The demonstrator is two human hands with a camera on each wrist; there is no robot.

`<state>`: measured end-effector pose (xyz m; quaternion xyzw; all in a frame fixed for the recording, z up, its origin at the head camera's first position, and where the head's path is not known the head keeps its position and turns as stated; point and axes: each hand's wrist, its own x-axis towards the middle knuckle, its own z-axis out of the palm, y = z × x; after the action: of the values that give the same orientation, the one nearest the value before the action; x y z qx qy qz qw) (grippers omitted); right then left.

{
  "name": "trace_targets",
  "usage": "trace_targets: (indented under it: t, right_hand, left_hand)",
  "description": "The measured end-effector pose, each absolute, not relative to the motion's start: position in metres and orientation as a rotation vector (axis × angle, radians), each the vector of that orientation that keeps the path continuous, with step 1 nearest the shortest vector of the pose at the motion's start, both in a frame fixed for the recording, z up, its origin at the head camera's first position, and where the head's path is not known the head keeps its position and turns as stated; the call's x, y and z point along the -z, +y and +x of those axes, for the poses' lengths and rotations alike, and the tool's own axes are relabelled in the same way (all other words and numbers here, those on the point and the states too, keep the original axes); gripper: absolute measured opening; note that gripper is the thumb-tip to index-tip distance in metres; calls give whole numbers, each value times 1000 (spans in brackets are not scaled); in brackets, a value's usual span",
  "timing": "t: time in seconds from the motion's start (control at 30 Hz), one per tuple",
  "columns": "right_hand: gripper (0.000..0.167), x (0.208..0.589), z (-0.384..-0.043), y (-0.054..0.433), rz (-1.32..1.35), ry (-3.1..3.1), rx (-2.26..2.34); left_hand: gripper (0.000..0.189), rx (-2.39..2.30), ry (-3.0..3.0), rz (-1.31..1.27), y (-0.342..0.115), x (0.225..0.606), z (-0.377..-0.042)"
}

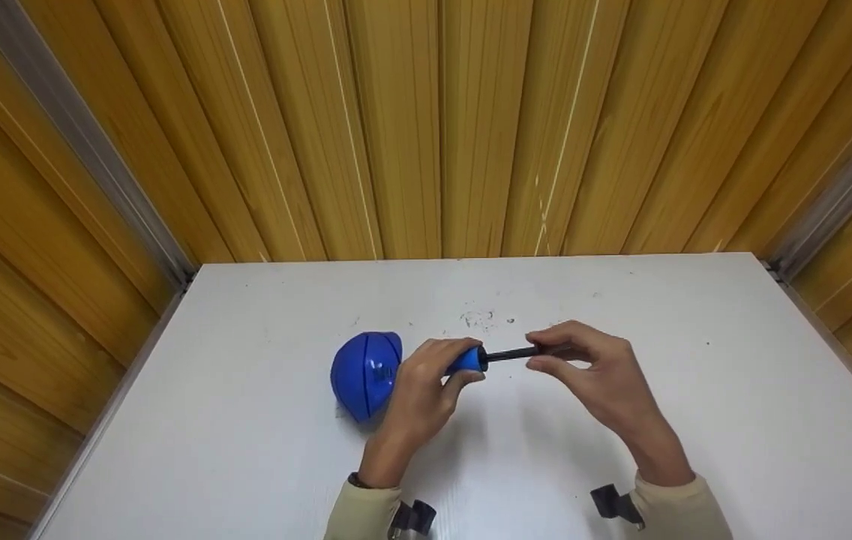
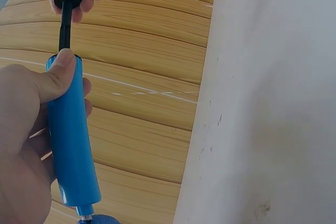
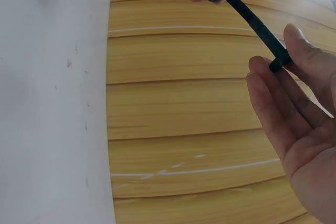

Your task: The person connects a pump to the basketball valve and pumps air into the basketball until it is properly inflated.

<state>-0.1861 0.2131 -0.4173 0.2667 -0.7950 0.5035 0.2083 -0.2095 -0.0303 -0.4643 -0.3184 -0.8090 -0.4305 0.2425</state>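
Note:
My left hand (image 1: 422, 382) grips the blue barrel of a hand pump (image 2: 73, 140), fingers wrapped round it and thumb along its upper end. A black rod (image 1: 510, 354) stands out from the barrel toward the right. My right hand (image 1: 598, 367) pinches the dark handle (image 3: 279, 60) at the rod's end between thumb and fingers. On the table left of my left hand lies a blue ball (image 1: 364, 375) with dark seams, caved in and misshapen. In the left wrist view the pump's metal tip points down at the ball; where they meet is mostly cut off.
A white table (image 1: 246, 450) with dark scuff marks lies under the hands. Yellow wood-look panels (image 1: 411, 135) rise behind its far edge and along both sides. Both sleeves carry small black mounts (image 1: 415, 517) near the wrists.

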Motion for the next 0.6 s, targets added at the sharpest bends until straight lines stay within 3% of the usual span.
trace_targets:
  t: [0.3,0.6]
  right_hand:
    - [29,439,-192,187,802,-2172,-1477]
    - [37,427,-190,200,861,-2197,-1308]
  left_hand:
    - [34,1194,-2181,-909,-26,464,-207]
    - [36,1192,-2241,-918,-32,463,-211]
